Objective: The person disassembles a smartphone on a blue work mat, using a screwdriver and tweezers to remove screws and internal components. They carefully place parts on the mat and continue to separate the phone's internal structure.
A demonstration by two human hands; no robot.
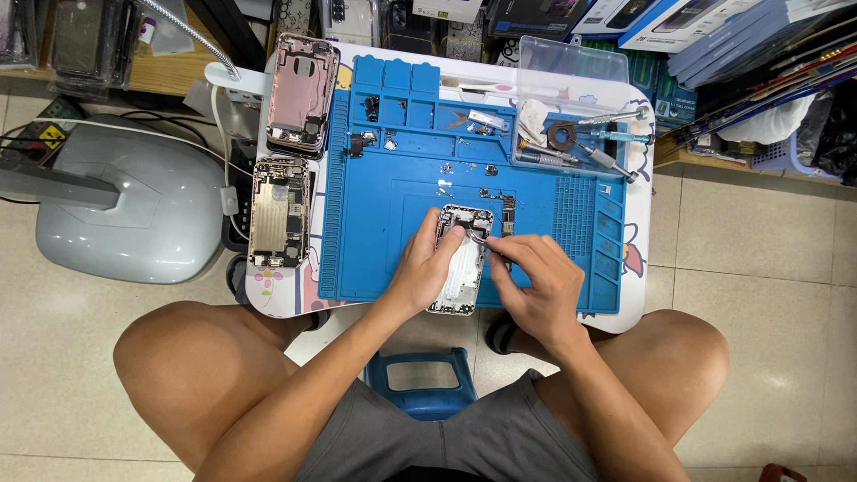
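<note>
Nearest me I see my bare knees and grey shorts, with a blue stool (420,384) between them on the tiled floor. Past that, at the near edge of the worktop (638,170), both my hands meet over an opened phone (462,268) that lies flat on the blue mat (393,214), just right of the mat's middle and close to its near edge.

My left hand (424,268) rests on the phone's left side, its grip clenched on the frame, with the fingertips (455,234) pressing near the top corner. My right hand (536,286) sits just beside the phone's right edge, its grip pinched shut on a thin dark tool (480,241) whose tip touches the phone's upper part.

The phone is a silver shell with rounded corners, screen off, pale inside, with small dark parts at its top end.

Farther off, loose small parts lie scattered on the mat above the phone. At the worktop's left edge lie two more opened phones, a gold one (279,212) nearer and a pink one (303,93) at the far left corner. Toward the far right corner, screwdrivers (611,134) and a tape roll (562,136) lie in a clear tray (571,62).
</note>
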